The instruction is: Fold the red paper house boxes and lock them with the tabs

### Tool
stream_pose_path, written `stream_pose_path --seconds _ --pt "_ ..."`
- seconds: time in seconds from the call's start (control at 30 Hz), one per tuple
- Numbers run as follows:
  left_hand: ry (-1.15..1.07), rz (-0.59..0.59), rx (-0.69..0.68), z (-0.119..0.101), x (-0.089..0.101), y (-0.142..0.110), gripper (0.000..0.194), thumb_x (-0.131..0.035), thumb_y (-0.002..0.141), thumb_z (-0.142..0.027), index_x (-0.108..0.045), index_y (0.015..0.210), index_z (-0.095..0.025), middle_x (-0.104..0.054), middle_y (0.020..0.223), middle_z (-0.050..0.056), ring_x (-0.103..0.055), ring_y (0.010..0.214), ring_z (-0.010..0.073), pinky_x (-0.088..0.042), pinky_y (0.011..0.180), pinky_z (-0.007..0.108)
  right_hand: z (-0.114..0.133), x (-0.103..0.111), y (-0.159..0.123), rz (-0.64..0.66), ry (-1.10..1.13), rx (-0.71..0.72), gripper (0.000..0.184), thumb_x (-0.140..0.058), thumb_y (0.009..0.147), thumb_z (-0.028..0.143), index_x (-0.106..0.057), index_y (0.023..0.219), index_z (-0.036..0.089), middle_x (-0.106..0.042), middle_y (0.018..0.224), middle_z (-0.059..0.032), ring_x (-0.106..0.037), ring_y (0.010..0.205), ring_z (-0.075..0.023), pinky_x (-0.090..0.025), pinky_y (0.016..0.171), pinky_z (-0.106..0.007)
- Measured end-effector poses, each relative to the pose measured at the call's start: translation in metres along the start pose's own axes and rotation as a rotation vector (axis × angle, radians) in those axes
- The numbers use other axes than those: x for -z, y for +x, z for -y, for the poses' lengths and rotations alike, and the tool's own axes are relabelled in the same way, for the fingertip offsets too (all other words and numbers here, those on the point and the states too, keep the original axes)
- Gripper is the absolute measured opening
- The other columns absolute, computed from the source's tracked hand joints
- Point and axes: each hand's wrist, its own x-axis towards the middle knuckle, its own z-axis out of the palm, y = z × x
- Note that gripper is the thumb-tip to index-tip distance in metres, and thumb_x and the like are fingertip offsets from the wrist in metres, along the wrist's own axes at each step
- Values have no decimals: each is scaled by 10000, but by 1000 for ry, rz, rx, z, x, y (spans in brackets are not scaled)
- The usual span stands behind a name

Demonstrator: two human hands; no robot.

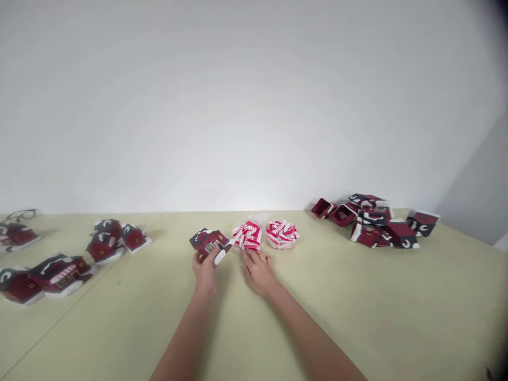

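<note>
Pale grey wall [254, 106] fills the upper part of my head view, and a yellow-green table [301, 328] spreads below it. Near the centre, my left hand [205, 271] is closed around a small red house [209, 242], thumb on its front. The house is tilted, its dark roof toward the upper left and its white base toward the lower right. My right hand [259, 271] lies palm down just right of it, fingers partly extended and slightly spread, fingertips at the near edge of a clear left bowl [261, 232]. I cannot tell whether they touch it. Red-and-white striped pieces [246, 236] fill that bowl; a right bowl [296, 242] just beside it holds more.

At right of frame, near the wall, I see a heap of similar houses [377, 225], two with their open ends showing. At left sit a cluster of three houses [106, 243], a lower pair [51, 278], one farther house [19, 235] and eyeglasses [27, 214]. Any lettering is too small to read.
</note>
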Motion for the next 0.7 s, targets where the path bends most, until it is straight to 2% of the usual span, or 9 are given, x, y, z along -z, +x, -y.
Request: stream_pose_path --seconds 0.2,0.43,0.53,0.7 --pt "34 -41 -14 2 1 -2 429 -835 584 -218 -570 920 -197 -694 965 63 -700 851 204 -551 729 310 2 1 -1 54 18 4 518 -336 1014 421 -409 1498 251 -446 1518 -132 -391 1361 -303 -333 1054 -543" --pt "87 -12 -50 4 2 -1 494 -856 531 -210 -593 948 -174 -683 902 61 -662 774 182 -515 703 297 -2 3 -4 45 54 12 496 -403 1003 393 -456 1464 221 -472 1509 -113 -399 1395 -283 -241 1128 -507" --pt "155 22 -119 6 5 1 550 -860 514 -234 -595 992 -177 -683 915 61 -648 779 187 -501 679 290 -6 8 -7 -15 87 29 386 -451 980 299 -579 1339 240 -566 1426 -84 -510 1292 -249 -268 1096 -448" --pt "259 62 -173 8 7 -1 569 -853 496 -251 -581 991 -186 -685 948 71 -654 838 218 -510 686 302 -13 23 -11 -91 110 -51 273 -478 941 180 -692 1095 253 -714 1139 -46 -616 1058 -222 -350 910 -366"
